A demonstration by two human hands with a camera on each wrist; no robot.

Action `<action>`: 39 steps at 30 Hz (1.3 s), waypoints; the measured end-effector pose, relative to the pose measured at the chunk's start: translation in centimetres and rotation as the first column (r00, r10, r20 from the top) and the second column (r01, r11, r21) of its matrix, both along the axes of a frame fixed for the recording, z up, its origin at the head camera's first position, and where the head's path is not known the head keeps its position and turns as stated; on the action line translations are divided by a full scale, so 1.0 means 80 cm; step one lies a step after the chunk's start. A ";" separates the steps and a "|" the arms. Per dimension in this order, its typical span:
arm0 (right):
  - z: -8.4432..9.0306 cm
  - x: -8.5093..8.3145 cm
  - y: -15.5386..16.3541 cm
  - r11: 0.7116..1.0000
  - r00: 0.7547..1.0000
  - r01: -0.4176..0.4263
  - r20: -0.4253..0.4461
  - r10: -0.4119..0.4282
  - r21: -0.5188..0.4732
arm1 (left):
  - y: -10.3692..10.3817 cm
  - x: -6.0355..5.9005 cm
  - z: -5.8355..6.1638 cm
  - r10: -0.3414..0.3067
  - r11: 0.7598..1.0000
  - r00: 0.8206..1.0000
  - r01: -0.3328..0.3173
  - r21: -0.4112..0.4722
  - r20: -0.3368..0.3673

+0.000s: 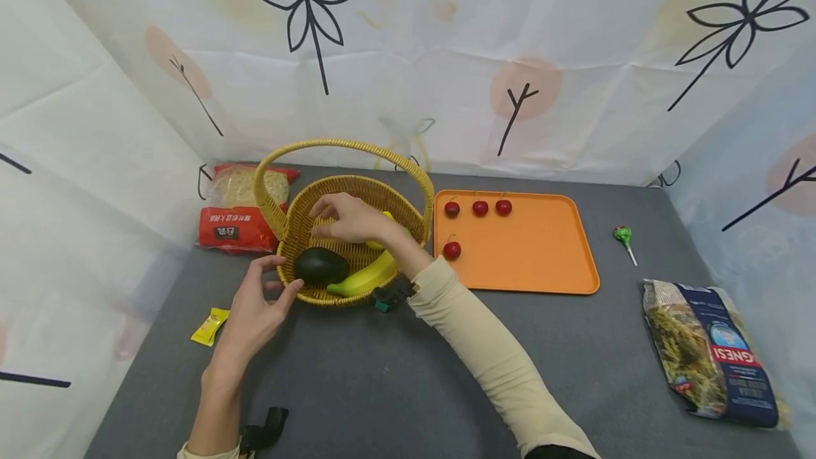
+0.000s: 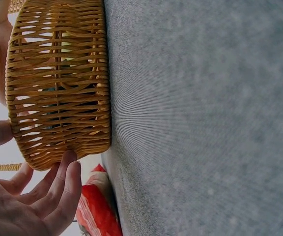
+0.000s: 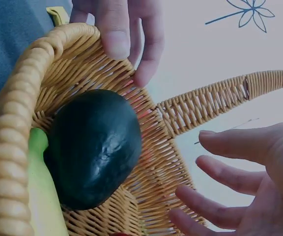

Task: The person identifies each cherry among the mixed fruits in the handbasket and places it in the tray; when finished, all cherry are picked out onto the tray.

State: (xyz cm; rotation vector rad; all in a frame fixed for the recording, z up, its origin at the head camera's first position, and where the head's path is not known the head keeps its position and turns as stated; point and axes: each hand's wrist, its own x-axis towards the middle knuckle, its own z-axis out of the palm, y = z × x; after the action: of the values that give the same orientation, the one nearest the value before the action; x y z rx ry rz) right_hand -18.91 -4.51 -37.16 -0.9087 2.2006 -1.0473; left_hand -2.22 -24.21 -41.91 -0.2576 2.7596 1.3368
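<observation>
The head camera looks forward and down from above the near edge of the counter (image 1: 395,381), taking in the whole scene up to the backdrop. The left wrist camera sits low and very near, turned sideways, facing the outer wall of the wicker basket (image 2: 58,88) along the counter's grey surface. The right wrist camera hangs close over the basket's inside, facing the avocado (image 3: 95,147). All three views share the basket.
</observation>
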 end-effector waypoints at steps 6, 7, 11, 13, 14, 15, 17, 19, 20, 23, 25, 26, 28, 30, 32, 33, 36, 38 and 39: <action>-0.008 0.000 -0.001 1.000 0.999 -0.015 0.043 0.015 -0.014 | 0.001 -0.001 0.000 -0.006 1.000 1.000 0.006 0.004 -0.003; -0.011 -0.001 -0.001 1.000 0.999 -0.017 0.046 0.017 -0.014 | 0.001 -0.002 0.000 -0.007 1.000 1.000 0.007 0.005 -0.004; -0.021 -0.005 -0.003 1.000 0.998 -0.023 0.063 0.024 -0.012 | 0.002 -0.002 0.000 -0.006 1.000 1.000 0.006 0.004 -0.010; -0.024 -0.008 -0.003 1.000 0.997 -0.012 0.071 0.013 -0.008 | 0.002 -0.002 0.000 -0.004 1.000 1.000 0.004 0.002 -0.012; -0.026 -0.009 -0.003 1.000 0.997 -0.007 0.077 0.008 -0.006 | 0.002 -0.002 0.000 -0.003 1.000 1.000 0.003 0.001 -0.014; -0.028 -0.011 -0.004 1.000 0.997 -0.002 0.081 0.002 -0.003 | 0.002 -0.002 0.000 -0.002 1.000 1.000 0.002 0.000 -0.014; -0.031 -0.013 -0.004 1.000 0.996 0.002 0.085 -0.003 0.011 | 0.002 -0.002 0.000 -0.001 1.000 1.000 0.001 -0.001 -0.014; -0.034 -0.016 -0.003 0.999 0.997 -0.007 0.077 0.004 0.032 | 0.002 -0.001 0.000 -0.001 1.000 1.000 0.001 -0.003 -0.012; -0.035 -0.017 -0.003 0.999 0.997 -0.015 0.073 0.012 0.041 | 0.002 -0.001 0.000 -0.001 1.000 1.000 0.001 -0.004 -0.010; -0.035 -0.019 -0.004 0.997 0.998 -0.042 0.051 0.039 0.058 | 0.001 0.000 0.001 0.000 1.000 1.000 0.000 -0.004 -0.004; -0.034 -0.020 -0.005 0.997 0.998 -0.056 0.045 0.053 0.062 | 0.000 0.000 0.001 0.002 1.000 1.000 -0.002 -0.003 0.000; -0.034 -0.020 -0.005 0.996 0.997 -0.060 0.042 0.058 0.066 | 0.000 0.000 0.001 0.002 1.000 1.000 -0.002 -0.003 0.002; -0.033 -0.019 -0.006 0.995 0.997 -0.066 0.039 0.063 0.076 | 0.000 0.000 0.002 0.003 1.000 1.000 -0.003 -0.001 0.005; -0.033 -0.017 -0.008 0.994 0.997 -0.065 0.037 0.062 0.089 | 0.000 0.001 0.002 0.003 1.000 1.000 -0.003 0.000 0.006; -0.035 -0.016 -0.009 0.992 0.998 -0.061 0.020 0.059 0.107 | 0.000 0.000 0.002 0.002 1.000 1.000 -0.002 -0.002 0.008; -0.036 -0.016 -0.010 0.992 0.998 -0.056 0.013 0.055 0.113 | 0.000 0.001 0.002 0.001 1.000 1.000 -0.001 -0.002 0.008; -0.037 -0.014 -0.012 0.991 0.999 -0.033 -0.015 0.035 0.131 | 0.000 0.001 0.002 -0.001 1.000 1.000 0.001 -0.004 0.011; -0.037 -0.013 -0.012 0.991 1.000 -0.006 -0.028 0.010 0.132 | 0.000 0.001 0.002 -0.002 1.000 1.000 0.002 -0.004 0.012; -0.036 -0.012 -0.012 0.991 0.999 0.009 -0.033 -0.005 0.131 | 0.000 0.001 0.001 -0.002 1.000 1.000 0.002 -0.005 0.012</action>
State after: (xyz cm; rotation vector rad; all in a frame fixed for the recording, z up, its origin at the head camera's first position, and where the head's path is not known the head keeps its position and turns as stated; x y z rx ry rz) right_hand -19.87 -5.45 -40.08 -0.8657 2.2717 -0.8842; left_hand -2.15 -24.21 -41.80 -0.2615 2.7529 1.3244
